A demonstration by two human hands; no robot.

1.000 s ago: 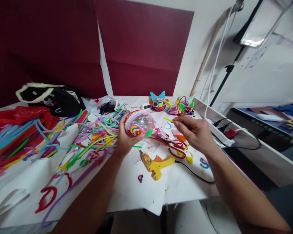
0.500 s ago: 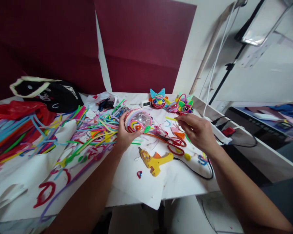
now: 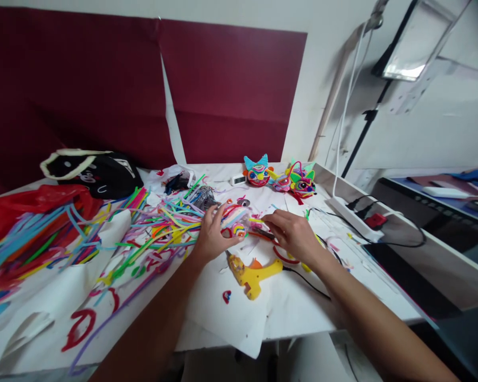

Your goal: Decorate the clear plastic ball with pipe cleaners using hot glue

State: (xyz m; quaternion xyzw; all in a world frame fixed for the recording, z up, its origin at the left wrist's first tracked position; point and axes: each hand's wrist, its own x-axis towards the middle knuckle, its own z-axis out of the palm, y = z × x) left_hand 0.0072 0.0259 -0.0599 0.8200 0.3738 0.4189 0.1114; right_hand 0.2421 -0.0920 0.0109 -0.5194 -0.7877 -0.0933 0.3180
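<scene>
My left hand (image 3: 212, 236) grips a clear plastic ball (image 3: 235, 219) wrapped in coloured pipe cleaners and holds it low, at the white table (image 3: 239, 313). My right hand (image 3: 292, 233) is pinched on a short yellow pipe cleaner piece (image 3: 258, 220) and brings it against the ball's right side. A yellow glue gun (image 3: 252, 273) lies just in front of both hands, its black cord running right. Red-handled scissors (image 3: 281, 253) lie partly hidden under my right hand.
A heap of loose pipe cleaners (image 3: 151, 228) spreads left of the ball, with more bundles (image 3: 27, 239) at far left. Two finished pipe cleaner faces (image 3: 258, 171) (image 3: 300, 180) stand at the back. A black bag (image 3: 91, 172), a power strip (image 3: 352, 209) and a lamp stand (image 3: 366, 116) are around.
Both hands have come down from mid-air to the table. The ball is lower and my right hand has closed in on it with the yellow piece.
</scene>
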